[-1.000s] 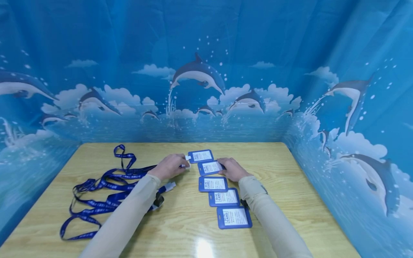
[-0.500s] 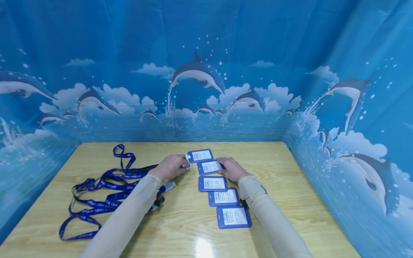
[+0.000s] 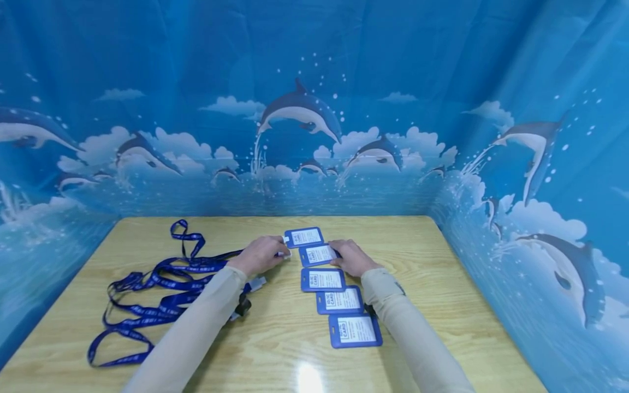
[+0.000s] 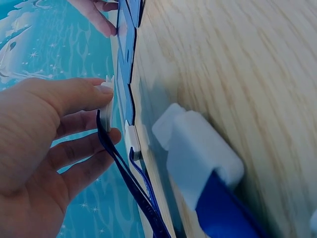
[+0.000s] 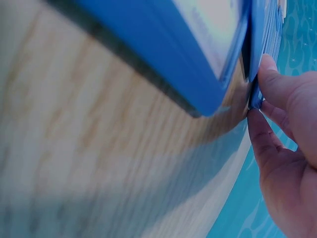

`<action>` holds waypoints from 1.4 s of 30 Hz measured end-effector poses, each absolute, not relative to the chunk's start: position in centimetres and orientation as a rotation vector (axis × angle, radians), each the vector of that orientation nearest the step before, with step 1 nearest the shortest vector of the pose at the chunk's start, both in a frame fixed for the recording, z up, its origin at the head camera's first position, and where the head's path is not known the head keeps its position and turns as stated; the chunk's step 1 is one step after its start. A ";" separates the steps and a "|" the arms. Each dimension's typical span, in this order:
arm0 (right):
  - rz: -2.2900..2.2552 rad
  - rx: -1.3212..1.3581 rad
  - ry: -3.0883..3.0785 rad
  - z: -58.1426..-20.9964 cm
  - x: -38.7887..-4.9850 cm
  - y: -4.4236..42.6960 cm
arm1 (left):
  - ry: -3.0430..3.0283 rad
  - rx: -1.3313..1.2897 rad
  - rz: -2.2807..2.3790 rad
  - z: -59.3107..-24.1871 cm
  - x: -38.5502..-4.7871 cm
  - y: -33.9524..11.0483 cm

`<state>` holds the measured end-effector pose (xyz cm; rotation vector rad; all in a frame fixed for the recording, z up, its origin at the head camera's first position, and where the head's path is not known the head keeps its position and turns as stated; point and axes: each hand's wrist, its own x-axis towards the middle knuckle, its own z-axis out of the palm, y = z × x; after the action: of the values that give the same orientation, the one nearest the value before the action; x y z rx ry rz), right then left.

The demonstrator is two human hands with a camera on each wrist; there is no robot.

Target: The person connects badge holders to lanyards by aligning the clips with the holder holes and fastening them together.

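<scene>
the left hand (image 3: pixel 260 255) pinched a white clip (image 4: pixel 106 104) between thumb and fingers, a dark blue strap (image 4: pixel 126 171) trailing from it. the right hand (image 3: pixel 351 256) gripped the right end of a blue card holder (image 3: pixel 316 254), the 2nd from the far end of a row of 5. the clip hung just beside that holder's slotted left end, apart from it. the farthest holder (image 3: pixel 303 237) had a white clip piece (image 3: pixel 286 239) at its left end. nearer the person lay 3 more holders (image 3: pixel 322 279), slightly fanned. left of the row, blue lanyards (image 3: pixel 140 311) sprawled in loops, 1 loose clip (image 4: pixel 203 153) close by the left hand. a wood-grain table (image 3: pixel 442 305) carried everything, with a blue dolphin-print curtain (image 3: pixel 295 43) around it.
</scene>
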<state>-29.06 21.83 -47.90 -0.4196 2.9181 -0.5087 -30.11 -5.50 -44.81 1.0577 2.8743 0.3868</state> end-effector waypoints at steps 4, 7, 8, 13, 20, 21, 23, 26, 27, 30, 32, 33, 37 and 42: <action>-0.508 -0.409 2.920 -47.8 -28.9 21.7 | 2.870 1.065 0.379 -44.7 -30.1 -5.4; -0.511 -0.413 2.921 -47.8 -28.9 21.7 | 2.867 1.053 0.375 -44.7 -30.1 -5.4; -0.512 -0.422 2.923 -47.8 -28.9 21.7 | 2.869 1.048 0.372 -44.8 -30.1 -5.3; -0.517 -0.427 2.928 -47.9 -28.9 21.6 | 2.879 1.042 0.369 -45.0 -30.1 -5.2; -0.518 -0.434 2.927 -48.1 -28.9 21.5 | 2.883 1.069 0.390 -45.4 -30.1 -5.0; -0.513 -0.446 2.929 -48.1 -28.9 21.5 | 2.881 1.067 0.389 -45.4 -30.1 -4.9; -0.508 -0.466 2.931 -48.1 -28.9 21.4 | 2.882 1.061 0.375 -45.5 -30.0 -4.9; -0.510 -0.472 2.932 -48.0 -28.8 21.4 | 2.885 1.054 0.362 -45.5 -30.1 -4.8; -0.516 -0.469 2.931 -47.9 -28.8 21.4 | 2.887 1.055 0.359 -45.5 -30.1 -4.7; -0.519 -0.455 2.926 -47.8 -28.8 21.4 | 2.889 1.057 0.356 -45.5 -30.2 -4.6; -0.514 -0.462 2.928 -47.7 -28.7 21.4 | 2.886 1.058 0.355 -45.5 -30.2 -4.5; -0.508 -0.468 2.930 -47.7 -28.7 21.4 | 2.882 1.055 0.351 -45.5 -30.2 -4.5; -0.491 -0.495 2.938 -47.8 -28.7 21.4 | 2.868 1.028 0.342 -45.4 -30.1 -4.2; -0.478 -0.520 2.948 -47.8 -28.6 21.3 | 2.863 1.017 0.340 -45.5 -30.1 -4.0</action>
<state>-28.64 21.28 -47.78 -0.5204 2.9476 -0.4781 -30.09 -4.00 -45.48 1.0167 2.8633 0.3402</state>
